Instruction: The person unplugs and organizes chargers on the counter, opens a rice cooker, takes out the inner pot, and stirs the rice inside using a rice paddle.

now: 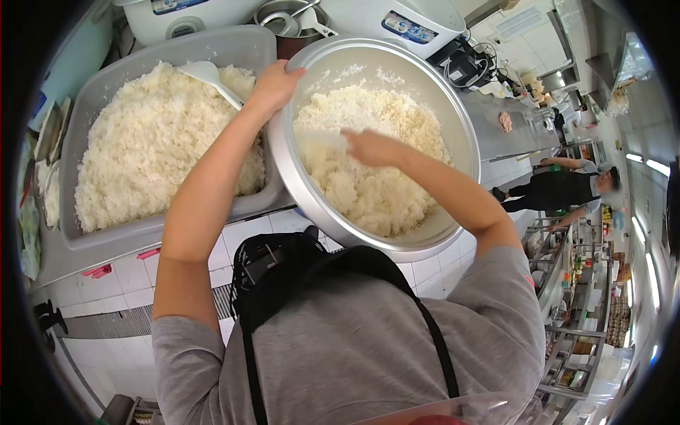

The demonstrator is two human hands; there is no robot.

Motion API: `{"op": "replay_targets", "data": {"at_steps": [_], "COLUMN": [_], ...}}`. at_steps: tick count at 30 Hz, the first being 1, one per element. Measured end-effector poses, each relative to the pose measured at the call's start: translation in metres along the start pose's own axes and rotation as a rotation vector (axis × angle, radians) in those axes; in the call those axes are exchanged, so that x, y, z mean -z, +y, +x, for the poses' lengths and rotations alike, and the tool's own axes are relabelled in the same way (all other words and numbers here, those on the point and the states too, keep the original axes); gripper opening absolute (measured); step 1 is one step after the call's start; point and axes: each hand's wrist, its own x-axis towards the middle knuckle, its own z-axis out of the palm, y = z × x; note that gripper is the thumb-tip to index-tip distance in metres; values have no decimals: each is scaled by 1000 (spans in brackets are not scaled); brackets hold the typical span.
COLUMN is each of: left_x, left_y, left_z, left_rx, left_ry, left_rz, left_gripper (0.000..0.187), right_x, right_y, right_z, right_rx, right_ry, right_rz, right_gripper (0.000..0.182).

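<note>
My left hand [276,88] grips the near-left rim of a large round metal pot [464,124], which tilts toward me. Cooked white rice [375,191] fills much of the pot, some of it stuck to the inner wall. Inside the pot, my right hand [377,149] is closed around a whitish rice paddle [320,138] that motion blurs over the rice. Left of the pot stands a grey plastic tub [258,48] heaped with loose rice [159,142]. A second white rice paddle [209,76] lies on that heap.
White rice cookers [340,20] line the back of the counter, with a metal bowl of utensils [287,21] between them. Off to the right a co-worker [567,185] in a black apron stands near loaded shelves [584,304]. A steel worktop [496,131] lies beyond the pot.
</note>
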Motion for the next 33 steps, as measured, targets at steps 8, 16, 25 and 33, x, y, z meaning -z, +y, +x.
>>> {"op": "replay_targets", "data": {"at_steps": [8,16,25,33], "left_x": [3,-1,5,2], "left_y": [-1,-6,15,2], "left_z": [2,4,-10,0], "left_rx": [14,-12,32,9], "left_ry": [-89,2,-29,12], "left_rz": [-46,-47,-56,-81], "left_gripper": [53,54,51,51], "right_x": [57,-18,45,-4], "right_y": [75,36,66,-23], "right_z": [7,18,34,3], "right_rx": [-359,-193,-194,-112], "right_ry": [374,179,366,77], "right_rz": [92,-44,-293,-145], "right_gripper": [47,36,27,29]}}
